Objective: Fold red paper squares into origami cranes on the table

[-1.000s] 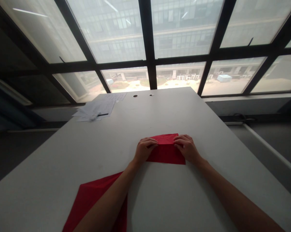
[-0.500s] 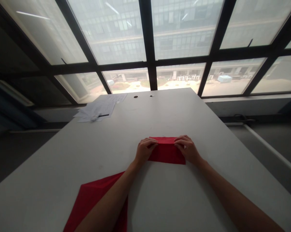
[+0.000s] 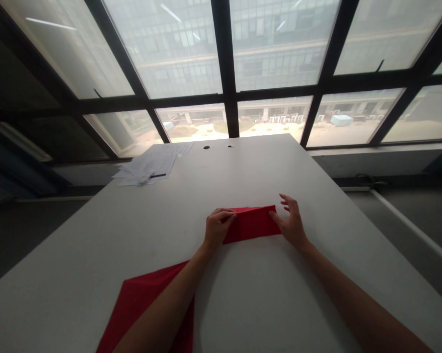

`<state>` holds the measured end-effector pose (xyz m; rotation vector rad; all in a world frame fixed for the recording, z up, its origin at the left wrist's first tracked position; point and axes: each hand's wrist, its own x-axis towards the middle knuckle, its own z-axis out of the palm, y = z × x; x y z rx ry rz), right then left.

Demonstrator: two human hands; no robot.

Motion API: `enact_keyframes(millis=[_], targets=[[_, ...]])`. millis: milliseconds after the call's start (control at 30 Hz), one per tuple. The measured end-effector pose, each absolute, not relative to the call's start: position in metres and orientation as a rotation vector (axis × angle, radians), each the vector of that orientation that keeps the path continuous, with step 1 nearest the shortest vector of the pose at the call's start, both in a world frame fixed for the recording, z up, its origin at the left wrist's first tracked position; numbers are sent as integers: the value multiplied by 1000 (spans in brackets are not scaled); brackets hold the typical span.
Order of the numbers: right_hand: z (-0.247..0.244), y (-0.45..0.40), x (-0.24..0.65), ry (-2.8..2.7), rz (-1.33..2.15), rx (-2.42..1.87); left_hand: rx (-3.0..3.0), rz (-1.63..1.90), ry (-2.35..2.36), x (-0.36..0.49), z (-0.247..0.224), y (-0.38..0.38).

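Note:
A folded red cloth point(image 3: 253, 225) lies in front of me on the white table point(image 3: 250, 176). My left hand point(image 3: 218, 227) pinches its upper left corner between thumb and fingers. At the cloth's right end is my right hand point(image 3: 290, 219), its fingers spread and raised, the thumb touching or very near the upper right corner. A second, larger red cloth point(image 3: 143, 299) lies at the lower left, partly hidden under my left forearm.
Loose white papers point(image 3: 153, 164) with a dark pen-like object point(image 3: 158, 175) lie at the table's far left. Two round holes are near the far edge. Large windows point(image 3: 272, 49) stand beyond the table.
My right hand has opened, its fingers coming off the cloth. The cloth's right end has shifted up and its top strip looks narrower. My left hand keeps its pinch, moved slightly left.

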<state>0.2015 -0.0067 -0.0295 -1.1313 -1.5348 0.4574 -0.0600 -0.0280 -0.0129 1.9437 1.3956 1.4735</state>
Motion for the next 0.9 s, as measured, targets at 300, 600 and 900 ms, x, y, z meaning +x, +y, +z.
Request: enact_keyframes(millis=[300,600,900], targets=[[-28,-11,198,-1558,382,-1159,1896,1482,1444,-62,-18,-25],[-30,-16,196,-2134,198,-1159,2174,1116,1217,-60,-20,-22],[-22,-19,195,-2195,279,-1138,2278,1067,1318,-60,-18,-22]])
